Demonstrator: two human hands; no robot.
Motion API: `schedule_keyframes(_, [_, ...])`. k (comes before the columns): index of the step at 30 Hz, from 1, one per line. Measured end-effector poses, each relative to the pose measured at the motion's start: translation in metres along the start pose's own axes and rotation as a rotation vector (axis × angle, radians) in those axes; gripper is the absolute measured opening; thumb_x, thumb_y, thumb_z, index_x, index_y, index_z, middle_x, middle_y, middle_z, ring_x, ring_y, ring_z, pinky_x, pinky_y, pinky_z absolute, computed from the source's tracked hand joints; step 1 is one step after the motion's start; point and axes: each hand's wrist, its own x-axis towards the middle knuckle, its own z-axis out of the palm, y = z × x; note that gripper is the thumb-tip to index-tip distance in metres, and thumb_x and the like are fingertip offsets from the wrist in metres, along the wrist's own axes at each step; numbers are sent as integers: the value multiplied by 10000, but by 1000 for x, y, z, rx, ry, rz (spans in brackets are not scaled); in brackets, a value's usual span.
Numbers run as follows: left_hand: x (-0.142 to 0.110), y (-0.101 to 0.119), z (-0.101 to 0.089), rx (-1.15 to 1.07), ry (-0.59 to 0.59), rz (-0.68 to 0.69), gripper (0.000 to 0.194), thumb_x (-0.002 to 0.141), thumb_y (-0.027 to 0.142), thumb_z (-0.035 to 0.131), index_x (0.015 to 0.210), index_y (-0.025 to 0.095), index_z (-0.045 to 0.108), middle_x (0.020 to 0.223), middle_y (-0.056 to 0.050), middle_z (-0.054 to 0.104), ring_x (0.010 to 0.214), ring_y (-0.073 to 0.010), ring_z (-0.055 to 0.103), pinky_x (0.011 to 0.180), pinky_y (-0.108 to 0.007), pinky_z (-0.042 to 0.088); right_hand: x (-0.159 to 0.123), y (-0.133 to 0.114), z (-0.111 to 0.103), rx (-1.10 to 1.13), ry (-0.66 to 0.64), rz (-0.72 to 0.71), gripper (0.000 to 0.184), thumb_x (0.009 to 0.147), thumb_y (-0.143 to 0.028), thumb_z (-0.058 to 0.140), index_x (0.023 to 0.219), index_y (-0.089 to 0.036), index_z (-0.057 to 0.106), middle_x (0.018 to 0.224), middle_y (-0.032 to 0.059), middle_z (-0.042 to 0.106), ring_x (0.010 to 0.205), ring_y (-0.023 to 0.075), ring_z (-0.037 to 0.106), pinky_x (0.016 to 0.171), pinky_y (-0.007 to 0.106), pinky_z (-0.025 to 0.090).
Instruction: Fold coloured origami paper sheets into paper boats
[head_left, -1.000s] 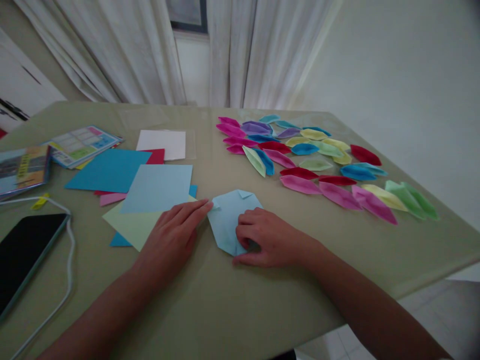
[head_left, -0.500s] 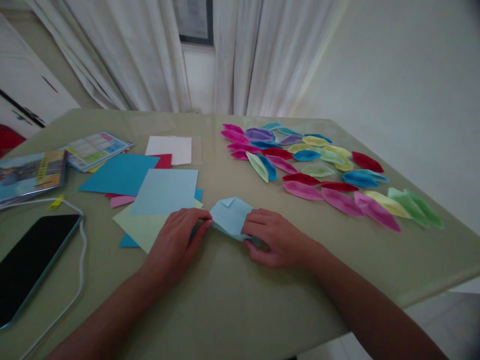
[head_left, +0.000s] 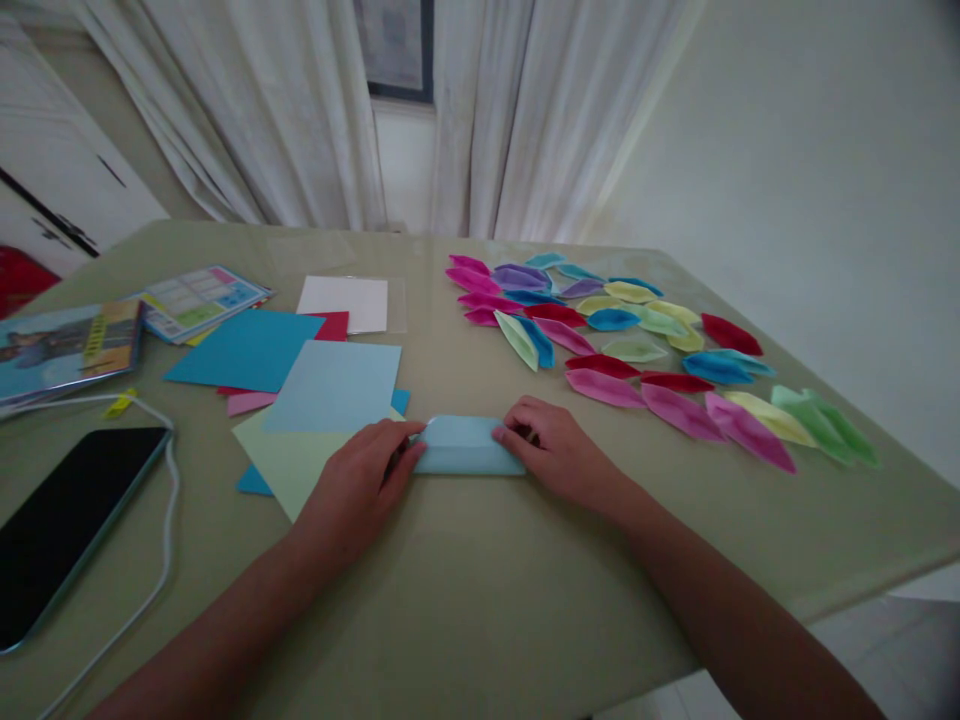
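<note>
A light blue sheet of origami paper [head_left: 469, 447], folded into a flat wide strip, lies in front of me on the table. Its left end is pinched between the thumb and fingers of my left hand [head_left: 373, 465]. At the right end, my right hand [head_left: 556, 445] grips the paper, thumb on the near face and fingers curled behind. A crease runs along the strip's length. Just left of it, partly behind my left hand, lie a loose light blue sheet [head_left: 337, 385] and a pale green sheet [head_left: 289, 455].
Many folded paper pieces, such as a pink one [head_left: 682, 410], spread over the table's right side. At left are a dark blue sheet [head_left: 247, 350], a phone [head_left: 71, 525], a white cable [head_left: 169, 520] and a booklet [head_left: 67, 350]. White paper [head_left: 345, 303] lies farther back.
The paper has gone from an angled, pointed shape with a small flap on top to a straight horizontal strip. My right hand has shifted slightly up and right; my left stays at the left end.
</note>
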Motion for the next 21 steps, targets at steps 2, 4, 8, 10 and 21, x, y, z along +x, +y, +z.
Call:
schedule_keyframes(2, [-1,-1,3,72,11,54,321,1079,393,479,1202,188,693,1097,-100,702,1014,-277,692,937,-423,556,0,0,3,-60,1,18,174,992,-275,705,869,-154,689,874,27,625,767,159,580,716,292,403])
schedule_keyframes(4, [-2,-1,5,125,30,84,308,1077,354,481,1229,183,688,1106,-102,666,1019,-276,674,943,-436,556,-1,-1,6,-89,24,39,141,951,-270,761,930,-148,694,923,36,638,772,160,585,717,292,413])
schedule_keyframes(8, [-3,-2,7,167,36,107,318,1070,380,519,1264,183,676,1145,-109,647,1065,-295,640,980,-478,539,-2,-2,7,-58,31,98,320,870,-278,855,1122,-156,700,1013,45,684,773,157,604,727,295,437])
schedule_keyframes(10, [-3,-2,6,165,7,90,294,1058,403,553,1214,193,687,1144,-104,652,1067,-303,632,976,-493,528,-2,-2,6,-24,6,124,363,844,-275,880,1148,-164,714,990,36,704,769,160,611,721,295,437])
schedule_keyframes(21, [-4,10,0,-80,-33,27,160,1013,275,598,1128,224,698,950,-44,684,916,-257,641,869,-424,512,-4,-2,0,89,-75,84,338,845,-348,876,1111,-183,748,985,40,717,808,172,626,719,289,444])
